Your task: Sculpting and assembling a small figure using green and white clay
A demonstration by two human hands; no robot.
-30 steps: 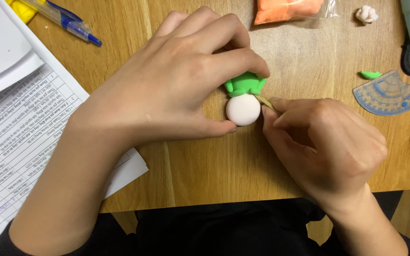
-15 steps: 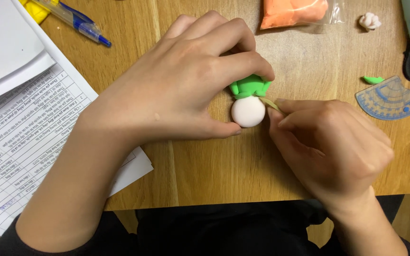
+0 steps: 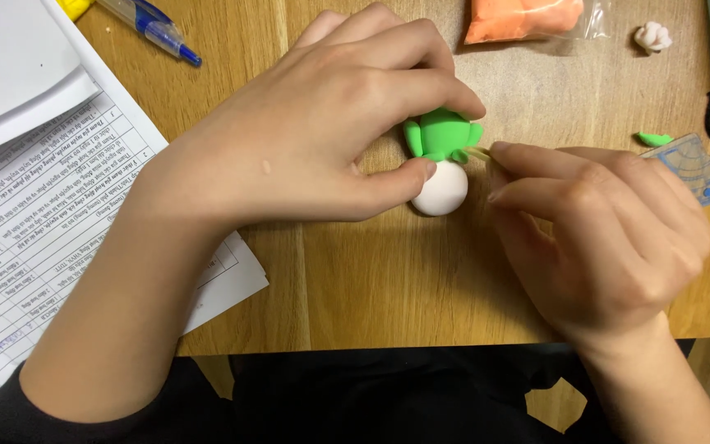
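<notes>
Table edge: wooden table (image 3: 355, 288) ends just below both wrists; a strip of bare grained wood lies between the hands and that edge, with dark clothing below it.
Left hand (image 3: 306, 156): arched over the clay figure, thumb tip pressed to the white ball, index finger curled over the green part; closed in a light pinch on the figure.
Right hand (image 3: 601, 238): fingers bunched, thumb and index pinching a thin pale stick (image 3: 478, 152) whose tip touches the figure where green meets white.
Clay figure: white ball (image 3: 441, 191), smooth, matte, round, resting on the wood between the two hands; green clay piece (image 3: 444, 134) sits touching its far side, lobed, soft-edged.
Open room: free wood between the hands and nearer the body; little room left of the left forearm.
Left of left forearm: printed paper forms (image 3: 34, 247), flat, overhanging the table edge; plain white sheets stacked on top.
Right of right hand: translucent blue protractor (image 3: 700, 168), partly under the knuckles; small green clay scrap (image 3: 655, 138) just beyond it.
Beyond the hands: orange clay in a clear bag (image 3: 527, 18); small whitish clay lump (image 3: 653, 35); blue pen (image 3: 154, 31) far left.
</notes>
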